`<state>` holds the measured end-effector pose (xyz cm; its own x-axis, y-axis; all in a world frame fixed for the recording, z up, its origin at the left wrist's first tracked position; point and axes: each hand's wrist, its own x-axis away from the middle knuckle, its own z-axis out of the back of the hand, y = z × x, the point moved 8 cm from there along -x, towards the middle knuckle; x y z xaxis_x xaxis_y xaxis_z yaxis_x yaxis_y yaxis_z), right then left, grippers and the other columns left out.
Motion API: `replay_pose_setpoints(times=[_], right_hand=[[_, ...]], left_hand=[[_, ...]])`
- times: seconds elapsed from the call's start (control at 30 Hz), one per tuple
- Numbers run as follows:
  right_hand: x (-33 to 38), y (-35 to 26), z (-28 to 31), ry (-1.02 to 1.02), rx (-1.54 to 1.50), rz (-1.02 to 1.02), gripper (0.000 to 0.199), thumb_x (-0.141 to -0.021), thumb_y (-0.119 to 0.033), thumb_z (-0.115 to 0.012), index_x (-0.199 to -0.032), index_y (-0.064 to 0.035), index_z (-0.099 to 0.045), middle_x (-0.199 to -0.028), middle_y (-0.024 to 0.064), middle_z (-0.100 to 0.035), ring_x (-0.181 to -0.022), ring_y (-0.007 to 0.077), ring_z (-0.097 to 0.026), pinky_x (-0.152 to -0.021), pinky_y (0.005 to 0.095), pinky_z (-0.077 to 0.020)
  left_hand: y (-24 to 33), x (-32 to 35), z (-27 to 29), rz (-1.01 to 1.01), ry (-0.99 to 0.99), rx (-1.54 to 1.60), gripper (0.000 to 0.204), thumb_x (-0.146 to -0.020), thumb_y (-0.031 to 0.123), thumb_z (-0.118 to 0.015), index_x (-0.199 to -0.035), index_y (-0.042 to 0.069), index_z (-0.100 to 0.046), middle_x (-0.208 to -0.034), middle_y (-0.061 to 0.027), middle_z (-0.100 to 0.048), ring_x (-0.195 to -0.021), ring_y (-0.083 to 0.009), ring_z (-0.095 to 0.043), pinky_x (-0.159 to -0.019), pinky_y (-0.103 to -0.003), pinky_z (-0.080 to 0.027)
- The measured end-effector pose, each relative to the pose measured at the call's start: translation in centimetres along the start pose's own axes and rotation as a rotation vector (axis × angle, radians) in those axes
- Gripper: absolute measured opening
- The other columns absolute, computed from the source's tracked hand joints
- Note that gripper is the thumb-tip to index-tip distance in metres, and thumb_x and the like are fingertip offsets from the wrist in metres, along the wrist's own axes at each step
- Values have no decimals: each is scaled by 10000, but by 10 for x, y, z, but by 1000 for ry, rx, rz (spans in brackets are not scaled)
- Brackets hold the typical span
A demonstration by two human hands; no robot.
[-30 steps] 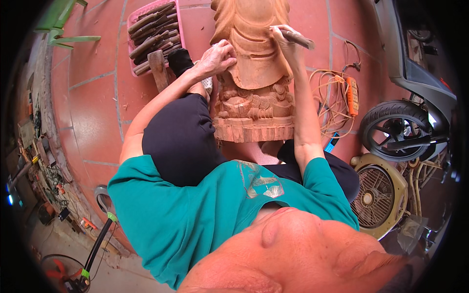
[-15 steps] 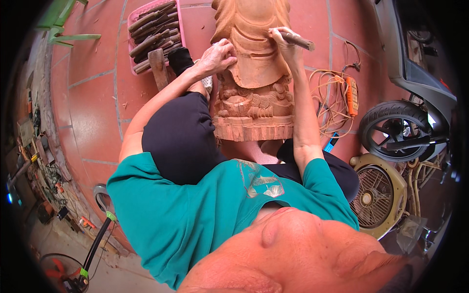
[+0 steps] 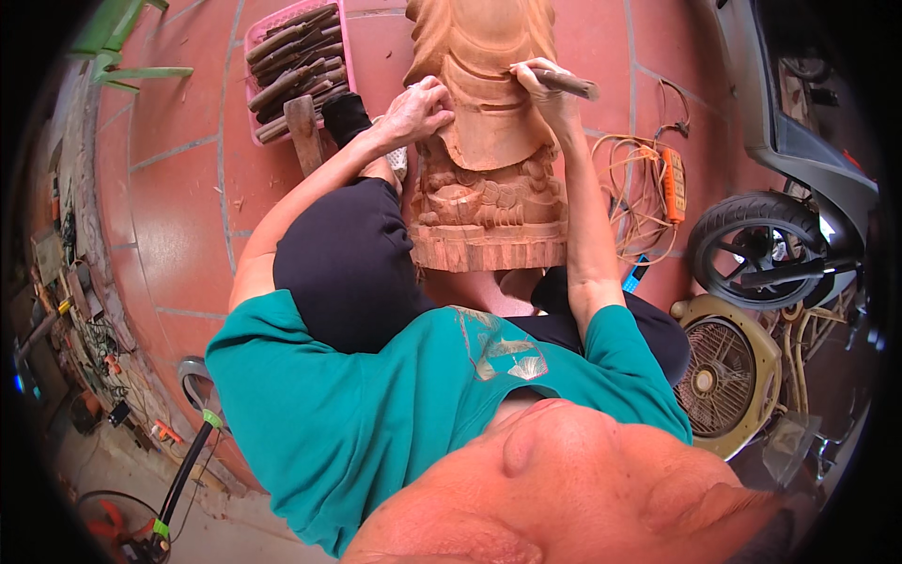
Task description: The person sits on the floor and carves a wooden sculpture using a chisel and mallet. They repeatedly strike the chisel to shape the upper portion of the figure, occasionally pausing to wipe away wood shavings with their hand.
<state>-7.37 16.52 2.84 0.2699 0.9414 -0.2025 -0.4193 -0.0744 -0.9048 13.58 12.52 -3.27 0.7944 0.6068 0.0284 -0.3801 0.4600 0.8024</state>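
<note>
A large reddish-brown wood carving lies between my legs, with draped folds on its upper part. Near me its base has intricate relief and a ridged rim. My left hand is closed, its curled fingers pressed against the carving's left side. On the right side of the folds, my right hand grips a carving chisel. The chisel's thick dark wooden handle sticks out to the right of the fingers; its blade is hidden by the hand.
At the far left a pink basket holds several wooden-handled tools, with a wooden mallet beside it. To the right lie an orange power strip and tangled cord, near a motorbike wheel and a box fan. Red tiles cover the floor.
My right hand has shifted slightly left and toward me with the chisel along the carved folds. The left hand has stayed in place.
</note>
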Motion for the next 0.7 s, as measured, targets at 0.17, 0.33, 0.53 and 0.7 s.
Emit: replay_pose_setpoints(times=[0.17,0.33,0.53,0.7], right_hand=[[-7,-3,-1,91,25,15,126,-867,-140,-677,-857,-22,-718,-820,79,-707,-768,195,-667,-733,303,-525],[-3,-16,-6,12,161,182,105,-876,-114,-658,-857,-27,-713,-812,69,-703,-772,189,-670,-733,307,-527],[1,-3,-4,-64,114,-4,130,-868,-145,-671,-872,-22,-713,-818,72,-702,-767,194,-671,-725,305,-520],[-6,-12,0,86,81,7,145,-868,-146,-672,-861,-5,-704,-824,81,-707,-745,188,-666,-715,302,-522]], left_hand=[[0,-1,0,-32,20,-26,181,-852,195,-707,-935,46,-644,-1011,-134,-573,-913,-314,-619,-808,-421,-508],[-1,0,0,-41,27,-39,180,-851,191,-706,-940,48,-643,-1014,-136,-573,-923,-315,-617,-814,-424,-505],[1,0,2,-22,15,-15,176,-849,191,-706,-940,53,-643,-1012,-135,-575,-939,-323,-613,-825,-426,-504],[1,0,2,-50,32,-25,175,-846,191,-706,-936,54,-644,-1012,-139,-575,-943,-334,-613,-826,-432,-504]])
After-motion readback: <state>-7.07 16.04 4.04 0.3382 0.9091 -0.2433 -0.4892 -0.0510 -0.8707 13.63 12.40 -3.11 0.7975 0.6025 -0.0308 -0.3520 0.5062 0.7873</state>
